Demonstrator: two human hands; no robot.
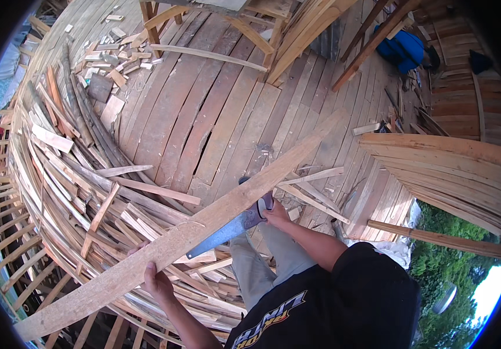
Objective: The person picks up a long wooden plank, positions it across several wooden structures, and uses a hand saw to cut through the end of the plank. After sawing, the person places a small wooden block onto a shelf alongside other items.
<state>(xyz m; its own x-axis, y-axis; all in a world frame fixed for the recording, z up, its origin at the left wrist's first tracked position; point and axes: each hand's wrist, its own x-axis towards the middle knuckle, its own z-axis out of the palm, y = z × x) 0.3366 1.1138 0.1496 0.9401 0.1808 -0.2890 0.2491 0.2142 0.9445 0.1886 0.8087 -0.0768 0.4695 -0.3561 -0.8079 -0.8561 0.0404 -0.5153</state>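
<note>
A long, pale wooden board (175, 243) runs slantwise across the view, from the lower left up to the right. My left hand (156, 282) grips its near edge, thumb on top and fingers reaching underneath. In my right hand (278, 215) is the handle of a handsaw, closed in my fingers. The bluish saw blade (218, 235) points down and left, beside the board's near edge and partly hidden by it. Whether the teeth touch the wood I cannot tell. My legs (253, 262) in light trousers stand below the saw.
A big heap of loose wood strips (87, 174) fills the left side. Offcuts (116, 55) lie scattered beyond it on the plank floor (180, 116). A wooden workbench (204, 6) stands at the far side. On the right are a plank partition (436, 168) and a blue bag-like item (402, 51).
</note>
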